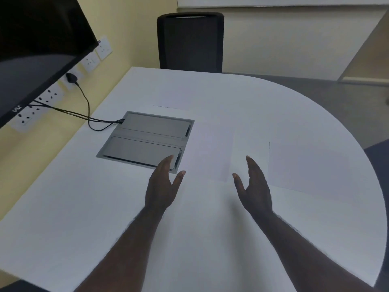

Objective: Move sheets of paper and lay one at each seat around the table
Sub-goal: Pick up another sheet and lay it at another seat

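left hand (162,186) and right hand (255,186) spread, empty | flanking sheets of paper (207,148) at 12 o'clock on counter (73,207) | poised to gather

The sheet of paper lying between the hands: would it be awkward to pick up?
Probably. The sheet of paper lies flat against the smooth white table, so it may slide rather than lift. It looks thin, so it would likely droop when raised by one edge.
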Demonstrator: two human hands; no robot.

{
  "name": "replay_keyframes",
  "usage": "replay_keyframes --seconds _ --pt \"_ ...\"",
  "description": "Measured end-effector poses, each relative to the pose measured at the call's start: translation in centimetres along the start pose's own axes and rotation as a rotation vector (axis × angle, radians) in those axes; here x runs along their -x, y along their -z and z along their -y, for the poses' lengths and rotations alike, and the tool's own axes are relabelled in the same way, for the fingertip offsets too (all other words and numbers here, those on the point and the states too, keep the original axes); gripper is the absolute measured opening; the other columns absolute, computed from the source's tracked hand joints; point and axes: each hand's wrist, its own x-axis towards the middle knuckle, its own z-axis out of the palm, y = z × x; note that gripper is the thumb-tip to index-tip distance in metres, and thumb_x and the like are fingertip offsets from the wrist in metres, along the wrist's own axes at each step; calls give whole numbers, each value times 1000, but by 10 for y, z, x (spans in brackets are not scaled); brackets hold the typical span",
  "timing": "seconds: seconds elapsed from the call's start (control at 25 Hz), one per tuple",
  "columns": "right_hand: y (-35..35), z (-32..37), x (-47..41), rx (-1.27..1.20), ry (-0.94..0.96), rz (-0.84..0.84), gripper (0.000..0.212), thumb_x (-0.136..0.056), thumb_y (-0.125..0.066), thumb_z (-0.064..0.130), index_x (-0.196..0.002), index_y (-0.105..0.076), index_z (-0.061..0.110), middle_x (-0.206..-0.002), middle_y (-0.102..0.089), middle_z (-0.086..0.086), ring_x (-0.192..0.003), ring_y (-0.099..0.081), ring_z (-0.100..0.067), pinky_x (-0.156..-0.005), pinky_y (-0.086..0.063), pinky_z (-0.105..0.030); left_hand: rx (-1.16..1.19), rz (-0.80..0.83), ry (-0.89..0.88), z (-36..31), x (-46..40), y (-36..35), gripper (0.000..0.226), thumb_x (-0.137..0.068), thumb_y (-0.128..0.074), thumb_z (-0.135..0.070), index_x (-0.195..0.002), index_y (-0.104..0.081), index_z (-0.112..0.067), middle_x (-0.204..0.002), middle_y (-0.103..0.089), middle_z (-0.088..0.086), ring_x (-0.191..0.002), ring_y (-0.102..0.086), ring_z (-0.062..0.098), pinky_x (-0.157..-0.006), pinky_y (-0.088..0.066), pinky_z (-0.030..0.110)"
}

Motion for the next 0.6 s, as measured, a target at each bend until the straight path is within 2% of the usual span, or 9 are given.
replay_keyframes --seconds 0.12,0.28,0.44,0.6 --pt "-15 -8 -19 29 -4 -5 62 -94 -57 33 -149 -31 19 -152 -40 5 -137 -42 -16 -109 -41 -39 -53 41 -53 9 -24 -16 60 -93 -60 -38 -144 -43 -13 -147 -48 2 -136 -43 18 -111 -34 33" --pt "-39 -27 -50 47 -35 16 63 -93 -57 34 -148 -32 18 -152 -40 3 -137 -43 -17 -109 -41 -40 -73 91 -40 24 -57 -47 61 -92 -60 -40 -144 -43 -14 -147 -48 1 -136 -44 18 -111 -36 34" --pt "-60 -40 -77 115 -71 42 63 -93 -58 36 -147 -34 16 -152 -40 0 -141 -35 -17 -114 -33 -36 -86 136 -28 36 -91 -71 60 -92 -60 -41 -144 -43 -14 -145 -50 1 -133 -46 18 -108 -35 32" --pt "-80 -47 -96 180 -131 61 63 -90 -61 37 -144 -40 12 -147 -46 -4 -140 -37 -21 -113 -29 -35 -99 163 -21 42 -116 -89 62 -94 -58 -41 -146 -40 -13 -147 -48 2 -132 -48 18 -108 -36 33"
